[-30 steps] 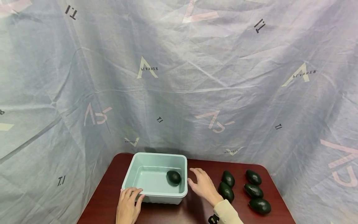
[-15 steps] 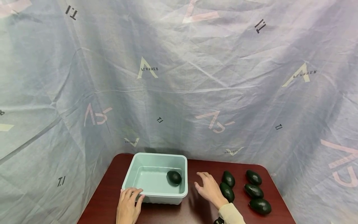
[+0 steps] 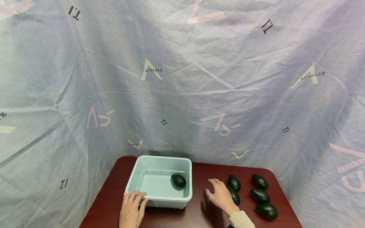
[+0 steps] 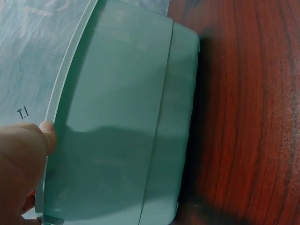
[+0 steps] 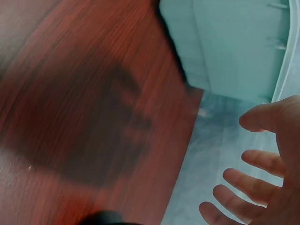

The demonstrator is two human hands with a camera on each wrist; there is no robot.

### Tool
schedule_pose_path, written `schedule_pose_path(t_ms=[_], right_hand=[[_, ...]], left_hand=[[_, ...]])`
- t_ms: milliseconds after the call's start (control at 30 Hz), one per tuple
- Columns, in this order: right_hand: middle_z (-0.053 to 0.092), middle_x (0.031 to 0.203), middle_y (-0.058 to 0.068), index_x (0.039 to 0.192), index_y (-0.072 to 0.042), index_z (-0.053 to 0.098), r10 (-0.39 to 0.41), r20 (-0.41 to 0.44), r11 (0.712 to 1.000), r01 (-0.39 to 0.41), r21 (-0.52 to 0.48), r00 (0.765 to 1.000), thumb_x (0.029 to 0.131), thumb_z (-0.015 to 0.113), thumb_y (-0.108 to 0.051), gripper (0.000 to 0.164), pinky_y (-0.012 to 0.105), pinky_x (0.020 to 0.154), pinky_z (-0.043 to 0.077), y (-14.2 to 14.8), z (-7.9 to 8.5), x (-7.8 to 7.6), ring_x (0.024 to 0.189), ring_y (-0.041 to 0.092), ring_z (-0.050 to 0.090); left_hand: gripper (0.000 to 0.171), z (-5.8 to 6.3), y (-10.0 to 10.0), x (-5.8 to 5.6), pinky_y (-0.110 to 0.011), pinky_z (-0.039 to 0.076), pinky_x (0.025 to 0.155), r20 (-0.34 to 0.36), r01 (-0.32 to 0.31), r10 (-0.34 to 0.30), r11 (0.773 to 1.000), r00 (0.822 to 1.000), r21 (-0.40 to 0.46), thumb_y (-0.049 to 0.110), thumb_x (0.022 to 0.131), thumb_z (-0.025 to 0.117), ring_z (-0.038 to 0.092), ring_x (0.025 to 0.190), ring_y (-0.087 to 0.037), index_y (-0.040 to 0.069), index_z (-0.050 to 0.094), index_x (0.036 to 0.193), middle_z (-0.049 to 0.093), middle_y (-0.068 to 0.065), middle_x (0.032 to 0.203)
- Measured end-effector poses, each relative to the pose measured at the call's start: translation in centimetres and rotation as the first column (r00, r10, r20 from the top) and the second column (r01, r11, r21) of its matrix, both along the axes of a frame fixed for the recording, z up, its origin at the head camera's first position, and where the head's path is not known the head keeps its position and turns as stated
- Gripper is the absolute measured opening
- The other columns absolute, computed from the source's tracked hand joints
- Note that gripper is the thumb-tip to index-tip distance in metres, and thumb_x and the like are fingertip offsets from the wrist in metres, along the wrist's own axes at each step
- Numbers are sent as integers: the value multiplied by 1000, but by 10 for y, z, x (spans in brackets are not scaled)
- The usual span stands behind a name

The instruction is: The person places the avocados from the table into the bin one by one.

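A pale green plastic bin stands on the table with one dark green avocado inside, near its right wall. My left hand holds the bin's near left rim, thumb outside and fingers over the edge. To the right of the bin, my right hand hovers with nothing in it, its fingers spread and slightly bent. It partly covers the nearer of two avocados beside it. Farther right, a column of three more avocados lies on the table.
The dark red wooden table has rounded far corners. A grey printed cloth hangs behind it and along both sides. The right hand's shadow falls on the tabletop between the bin and the avocados.
My right hand has moved away from the bin's right side, rightward and slightly nearer, toward the avocados. The left hand stays on the rim, and the avocado in the bin has kept its place.
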State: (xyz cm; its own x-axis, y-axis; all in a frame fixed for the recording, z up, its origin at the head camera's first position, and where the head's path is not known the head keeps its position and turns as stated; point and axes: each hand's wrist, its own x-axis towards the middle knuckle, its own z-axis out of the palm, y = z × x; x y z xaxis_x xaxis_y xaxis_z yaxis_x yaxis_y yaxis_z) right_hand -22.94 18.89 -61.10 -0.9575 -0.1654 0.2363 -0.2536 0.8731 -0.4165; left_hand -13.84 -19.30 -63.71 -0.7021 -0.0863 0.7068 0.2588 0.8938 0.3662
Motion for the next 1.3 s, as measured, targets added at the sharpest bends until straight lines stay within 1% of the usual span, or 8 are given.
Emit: schedule_pose_path(t_ms=[100, 300, 533, 767, 933, 1133, 1300], right_hand=[[69, 135, 15, 131, -7, 72, -15, 7, 1000, 15, 11, 1000, 92, 80, -24, 44, 58, 100, 59, 6, -3, 0, 122, 38, 67], [68, 136, 15, 132, -9, 71, -33, 51, 999, 32, 23, 998, 93, 79, -26, 43, 59, 100, 59, 14, -7, -2, 124, 38, 66], [68, 137, 17, 133, -9, 71, -60, 81, 998, 59, 16, 995, 93, 80, -26, 44, 62, 100, 58, 21, -11, -4, 124, 40, 65], [68, 136, 19, 133, -7, 72, -77, 98, 997, 75, 17, 992, 93, 79, -25, 45, 62, 100, 58, 30, -21, -5, 122, 40, 67], [69, 134, 20, 131, -6, 72, -89, 79, 996, 87, 28, 993, 92, 80, -24, 44, 63, 99, 58, 36, -25, -6, 121, 42, 67], [68, 134, 23, 129, -5, 73, -111, 71, 994, 110, 21, 991, 93, 78, -23, 40, 65, 100, 57, 44, -24, -8, 121, 44, 65], [68, 133, 25, 127, -4, 74, -133, 36, 990, 132, 41, 990, 92, 78, -22, 39, 66, 101, 56, 51, -22, -7, 121, 47, 65]], left_hand=[[25, 0, 1, 0, -74, 45, 105, 6, 0, 0, 1000, 1000, 7, 17, 78, 92, 63, 105, -32, 17, 80, 100, 69, -3, 99], [25, -3, 1, 1, -76, 44, 104, -8, -8, 8, 1000, 1000, 22, 16, 77, 93, 62, 105, -33, 16, 79, 98, 68, -4, 98], [23, -6, -1, -1, -73, 42, 110, -5, -14, 14, 1000, 1000, 22, 18, 79, 91, 62, 107, -33, 15, 80, 100, 68, -5, 100], [24, -8, 0, 0, -73, 43, 108, 1, -16, 16, 1000, 1000, 26, 17, 78, 92, 62, 107, -33, 16, 80, 99, 68, -4, 99], [25, -4, 1, -1, -76, 44, 105, 4, -8, 8, 999, 1000, 36, 17, 78, 93, 62, 106, -33, 16, 80, 99, 68, -4, 99], [27, -3, 0, -2, -78, 44, 104, -11, 4, -3, 999, 1000, 35, 15, 76, 94, 62, 105, -33, 16, 80, 99, 68, -5, 99], [25, -4, 0, -2, -77, 44, 103, -3, 6, -6, 999, 1000, 34, 16, 78, 93, 62, 105, -33, 16, 80, 99, 68, -5, 99]])
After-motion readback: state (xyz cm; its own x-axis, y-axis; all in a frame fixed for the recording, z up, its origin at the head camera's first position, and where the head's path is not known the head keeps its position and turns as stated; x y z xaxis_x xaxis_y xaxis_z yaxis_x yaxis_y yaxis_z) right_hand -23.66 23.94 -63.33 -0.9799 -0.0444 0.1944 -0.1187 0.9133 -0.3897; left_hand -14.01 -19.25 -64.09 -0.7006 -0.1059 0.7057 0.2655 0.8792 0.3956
